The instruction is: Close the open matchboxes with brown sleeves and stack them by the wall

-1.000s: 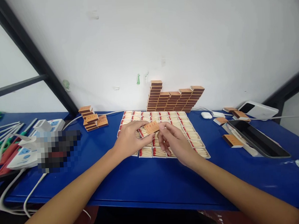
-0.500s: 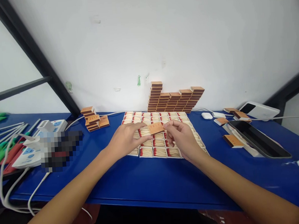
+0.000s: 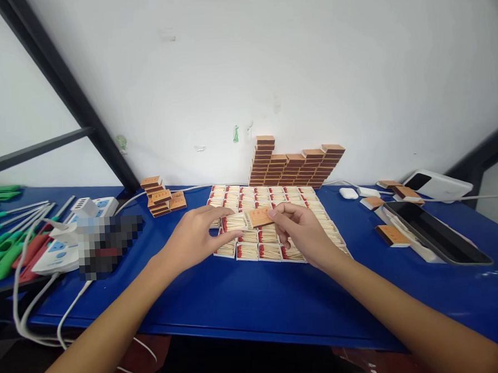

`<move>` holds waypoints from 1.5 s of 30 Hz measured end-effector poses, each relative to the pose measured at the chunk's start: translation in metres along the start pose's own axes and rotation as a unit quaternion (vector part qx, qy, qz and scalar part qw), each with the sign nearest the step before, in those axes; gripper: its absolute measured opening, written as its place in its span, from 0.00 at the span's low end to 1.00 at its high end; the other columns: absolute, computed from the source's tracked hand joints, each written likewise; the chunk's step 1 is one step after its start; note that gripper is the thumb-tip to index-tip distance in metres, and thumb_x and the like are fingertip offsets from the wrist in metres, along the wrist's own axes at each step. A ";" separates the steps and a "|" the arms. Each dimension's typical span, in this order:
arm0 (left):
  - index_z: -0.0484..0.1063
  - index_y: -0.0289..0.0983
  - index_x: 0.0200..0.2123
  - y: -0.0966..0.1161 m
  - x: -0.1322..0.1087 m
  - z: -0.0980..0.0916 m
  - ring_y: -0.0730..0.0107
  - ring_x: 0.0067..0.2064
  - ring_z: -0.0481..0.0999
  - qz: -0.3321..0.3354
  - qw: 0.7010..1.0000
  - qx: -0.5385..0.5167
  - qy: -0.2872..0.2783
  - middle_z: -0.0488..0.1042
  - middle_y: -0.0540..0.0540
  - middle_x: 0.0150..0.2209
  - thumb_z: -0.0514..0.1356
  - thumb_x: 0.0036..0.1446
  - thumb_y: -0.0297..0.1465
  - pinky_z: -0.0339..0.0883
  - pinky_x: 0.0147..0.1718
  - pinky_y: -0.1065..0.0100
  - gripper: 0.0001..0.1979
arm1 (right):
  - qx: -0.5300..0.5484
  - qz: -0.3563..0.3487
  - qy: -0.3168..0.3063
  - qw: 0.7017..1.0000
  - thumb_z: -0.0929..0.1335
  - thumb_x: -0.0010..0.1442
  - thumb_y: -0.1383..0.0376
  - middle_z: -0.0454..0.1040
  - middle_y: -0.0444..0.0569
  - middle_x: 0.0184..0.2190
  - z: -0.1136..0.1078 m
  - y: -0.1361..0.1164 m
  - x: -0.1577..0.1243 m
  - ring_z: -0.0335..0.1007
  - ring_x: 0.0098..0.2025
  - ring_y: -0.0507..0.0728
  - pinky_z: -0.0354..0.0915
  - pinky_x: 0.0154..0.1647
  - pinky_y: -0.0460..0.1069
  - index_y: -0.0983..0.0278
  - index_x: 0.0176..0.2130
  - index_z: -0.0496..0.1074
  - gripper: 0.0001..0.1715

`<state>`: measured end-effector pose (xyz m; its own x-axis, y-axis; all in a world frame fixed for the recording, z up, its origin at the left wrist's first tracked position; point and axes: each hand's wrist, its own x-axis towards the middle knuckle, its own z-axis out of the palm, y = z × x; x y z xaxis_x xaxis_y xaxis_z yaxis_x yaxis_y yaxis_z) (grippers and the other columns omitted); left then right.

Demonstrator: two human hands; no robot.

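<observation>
Between finger and thumb, my left hand (image 3: pixel 195 234) grips a white matchbox tray (image 3: pixel 235 223) full of matches. The orange matchbox sleeve (image 3: pixel 259 216) is pinched at its right end by my right hand (image 3: pixel 298 227). The tray's right end sits at the sleeve's left opening; whether a part of it is still inside I cannot tell. Beneath both hands, rows of open match trays (image 3: pixel 269 252) with red-tipped matches lie side by side on the blue table (image 3: pixel 238 304).
Stacked matchboxes (image 3: pixel 296 170) stand against the wall, with a smaller pile (image 3: pixel 161 198) at the left. Further left are a power strip (image 3: pixel 60 246) and green-handled tools (image 3: pixel 6 249). At the right lie a phone (image 3: pixel 437 232), loose matchboxes (image 3: pixel 392 236) and a white device (image 3: pixel 438 183).
My left hand has moved left and the tray now shows outside the sleeve. My right hand keeps its hold on the sleeve. The whole view has shifted slightly.
</observation>
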<state>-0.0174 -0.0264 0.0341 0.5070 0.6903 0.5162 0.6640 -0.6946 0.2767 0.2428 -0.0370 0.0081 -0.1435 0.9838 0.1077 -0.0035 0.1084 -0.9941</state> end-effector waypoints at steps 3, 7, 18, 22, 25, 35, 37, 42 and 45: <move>0.81 0.36 0.51 -0.012 -0.009 -0.014 0.55 0.46 0.85 -0.022 1.000 -0.001 0.019 0.85 0.41 0.48 0.67 0.64 0.49 0.78 0.48 0.57 0.23 | 0.021 -0.005 0.033 0.999 0.77 0.58 0.43 0.65 0.39 0.19 -0.007 -0.007 0.003 0.59 0.18 0.49 0.59 0.17 0.45 0.60 0.27 0.67 0.28; 0.81 0.39 0.51 -0.032 -0.026 -0.027 0.55 0.49 0.82 -0.039 0.999 0.008 -0.013 0.84 0.43 0.49 0.67 0.63 0.50 0.76 0.52 0.56 0.23 | 0.017 -0.014 0.080 0.997 0.77 0.57 0.44 0.64 0.39 0.19 -0.014 -0.007 0.008 0.60 0.19 0.49 0.58 0.17 0.45 0.60 0.27 0.68 0.28; 0.78 0.42 0.58 -0.064 -0.045 0.001 0.62 0.41 0.80 -0.056 0.995 -0.011 -0.085 0.75 0.41 0.54 0.62 0.68 0.47 0.77 0.46 0.56 0.22 | -0.020 -0.017 0.088 0.996 0.76 0.58 0.42 0.65 0.39 0.18 -0.015 -0.001 0.012 0.58 0.19 0.50 0.58 0.19 0.46 0.60 0.28 0.69 0.29; 0.77 0.42 0.59 -0.061 -0.045 0.004 0.60 0.43 0.82 -0.052 0.996 0.008 -0.074 0.75 0.42 0.57 0.62 0.69 0.46 0.78 0.45 0.56 0.21 | -0.021 -0.022 0.090 0.996 0.76 0.58 0.40 0.64 0.39 0.17 -0.017 -0.001 0.012 0.58 0.19 0.50 0.58 0.19 0.46 0.60 0.28 0.68 0.30; 0.76 0.42 0.59 -0.058 -0.043 0.001 0.56 0.46 0.82 -0.053 0.995 0.043 -0.074 0.76 0.41 0.56 0.63 0.67 0.48 0.78 0.43 0.56 0.23 | -0.017 -0.022 0.090 0.995 0.76 0.57 0.39 0.63 0.39 0.17 -0.017 -0.001 0.012 0.58 0.19 0.49 0.57 0.18 0.46 0.60 0.27 0.68 0.31; 0.74 0.39 0.60 -0.018 0.016 0.004 0.53 0.56 0.79 0.055 0.998 0.005 0.003 0.79 0.38 0.55 0.64 0.68 0.45 0.74 0.56 0.51 0.24 | -0.010 -0.022 0.054 0.998 0.76 0.58 0.39 0.66 0.40 0.20 -0.015 -0.003 0.011 0.60 0.20 0.49 0.60 0.18 0.45 0.61 0.28 0.69 0.30; 0.73 0.39 0.62 -0.007 0.027 0.014 0.52 0.57 0.78 0.074 0.997 -0.023 -0.012 0.79 0.37 0.56 0.66 0.66 0.45 0.74 0.57 0.50 0.26 | -0.017 -0.020 0.016 1.000 0.74 0.60 0.40 0.66 0.40 0.20 -0.014 -0.002 0.011 0.60 0.19 0.49 0.61 0.19 0.46 0.60 0.29 0.68 0.29; 0.77 0.38 0.55 0.002 0.034 0.031 0.57 0.44 0.80 0.063 0.994 -0.089 -0.003 0.82 0.41 0.45 0.67 0.66 0.42 0.76 0.46 0.55 0.19 | -0.050 -0.030 -0.015 0.998 0.70 0.67 0.42 0.67 0.39 0.24 -0.014 0.004 0.011 0.63 0.22 0.52 0.64 0.20 0.47 0.59 0.43 0.71 0.24; 0.78 0.40 0.55 -0.001 0.028 0.033 0.60 0.43 0.80 0.041 0.992 -0.122 -0.004 0.82 0.42 0.45 0.67 0.66 0.40 0.75 0.44 0.58 0.17 | -0.193 -0.151 -0.005 0.969 0.73 0.66 0.48 0.74 0.49 0.42 -0.017 0.002 0.011 0.72 0.35 0.56 0.70 0.28 0.50 0.55 0.61 0.70 0.29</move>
<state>0.0144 0.0001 0.0220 0.5585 0.6307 0.5388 0.4686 -0.7759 0.4225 0.2576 -0.0240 0.0077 -0.2036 0.8975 0.3911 0.3235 0.4387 -0.8384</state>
